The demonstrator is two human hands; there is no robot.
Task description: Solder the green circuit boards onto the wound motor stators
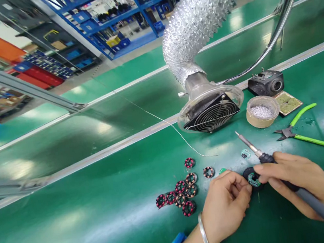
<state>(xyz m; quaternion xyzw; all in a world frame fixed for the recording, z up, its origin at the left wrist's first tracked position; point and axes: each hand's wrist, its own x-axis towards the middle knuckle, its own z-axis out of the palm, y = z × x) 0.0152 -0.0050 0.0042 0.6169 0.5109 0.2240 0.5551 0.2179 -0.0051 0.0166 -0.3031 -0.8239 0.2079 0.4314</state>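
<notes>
My right hand (306, 181) is wrapped round a soldering iron (266, 156), whose bare tip points up and to the left. Its thumb and index fingertips also touch the right side of a black round part with a small green ring-shaped circuit board (253, 179). At that part's left rim, my left hand (229, 200) is closed, with thumb and fingers pinched against it. Left of my hands lie several small wound coil rings (180, 187) with pink or copper windings. One coil ring (208, 172) lies apart from the others. Another small circuit board (245, 154) rests beyond the black part.
A fume extractor hood (213, 110) on a silver duct (196, 24) hangs over the bench. At the back right are a tub of solder bits (261, 112), a sponge tray (288, 102), a black iron stand (266, 82) and green-handled cutters (302, 130). Thin solder wire (178, 133) trails across.
</notes>
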